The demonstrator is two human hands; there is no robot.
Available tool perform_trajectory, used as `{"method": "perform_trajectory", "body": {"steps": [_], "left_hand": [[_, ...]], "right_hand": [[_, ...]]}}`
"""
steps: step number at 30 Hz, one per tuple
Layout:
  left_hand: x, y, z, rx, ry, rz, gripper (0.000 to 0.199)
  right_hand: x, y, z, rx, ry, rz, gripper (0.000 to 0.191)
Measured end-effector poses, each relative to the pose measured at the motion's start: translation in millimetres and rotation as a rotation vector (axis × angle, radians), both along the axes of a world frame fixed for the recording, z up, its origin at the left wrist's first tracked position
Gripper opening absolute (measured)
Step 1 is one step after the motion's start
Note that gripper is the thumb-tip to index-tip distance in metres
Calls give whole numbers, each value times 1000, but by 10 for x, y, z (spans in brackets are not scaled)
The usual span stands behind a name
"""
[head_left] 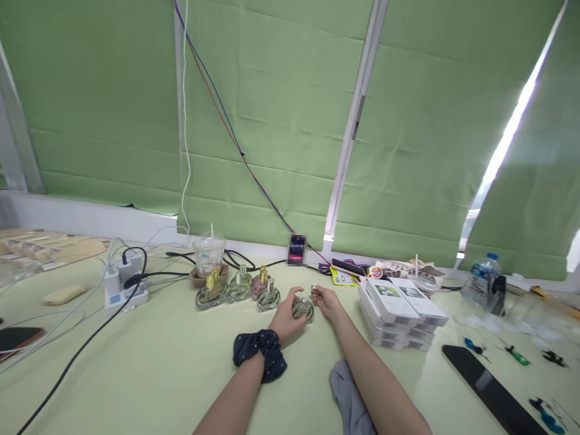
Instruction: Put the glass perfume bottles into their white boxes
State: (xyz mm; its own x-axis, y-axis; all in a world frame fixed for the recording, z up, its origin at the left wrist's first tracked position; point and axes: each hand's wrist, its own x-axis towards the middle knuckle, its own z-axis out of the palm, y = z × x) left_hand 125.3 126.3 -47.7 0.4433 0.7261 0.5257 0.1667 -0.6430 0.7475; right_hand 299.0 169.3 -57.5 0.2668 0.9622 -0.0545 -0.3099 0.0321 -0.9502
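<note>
Mid-table [203, 356], the left hand [285, 319] grips a clear glass bottle [302, 309], right of the other bottles [268, 298]; the right hand [325, 302] pinches a small silvery piece [313, 289]. Being tiny, that piece could slip; a slack left grip might let the bottle tip.

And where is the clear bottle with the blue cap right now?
In the head view, the clear bottle sits at right, past the stacked white boxes, near the green blind.
</note>
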Motion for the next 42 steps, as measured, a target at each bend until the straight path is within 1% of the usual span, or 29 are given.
{"method": "perform_trajectory", "body": {"steps": [3,6,11,14,18,21,24,27,30,32,38,42], "left_hand": [[25,23,-25,-35,-8,-17,55],[26,12,-22,-57,-4,-28,57],[30,-35,23,-6,-49,-77,63],[54,-29,21,-13,-49,-88,56],[84,-15,7,-40,-70,-54,45],[91,-28,22,-33,-81,-36,42],[88,-46,46,-34,-50,-31,38],[84,-49,57,-29,-11,-4,31],[83,-38,50,-16,13,45,22],[81,-23,35,-17,24,77,20],[60,18,-7,-61,54,118,29],[51,10,12,-67,49,188,37]], "right_hand": [[3,-141,19,21,31,47,27],[-26,-217,42,34,25,102,33],[-121,-250,51,17,-64,217,40],[-148,-263,42,2,-128,277,37],[-134,-277,43,-32,-179,323,34],[-120,-286,56,-56,-191,346,33],[-106,-293,78,-68,-170,368,36],[-78,-284,101,-61,-120,360,34],[-41,-262,109,-47,-67,313,26],[-18,-253,104,-39,-42,287,25],[-1,-274,62,14,-44,282,31],[8,-255,26,39,-68,247,39]]}}
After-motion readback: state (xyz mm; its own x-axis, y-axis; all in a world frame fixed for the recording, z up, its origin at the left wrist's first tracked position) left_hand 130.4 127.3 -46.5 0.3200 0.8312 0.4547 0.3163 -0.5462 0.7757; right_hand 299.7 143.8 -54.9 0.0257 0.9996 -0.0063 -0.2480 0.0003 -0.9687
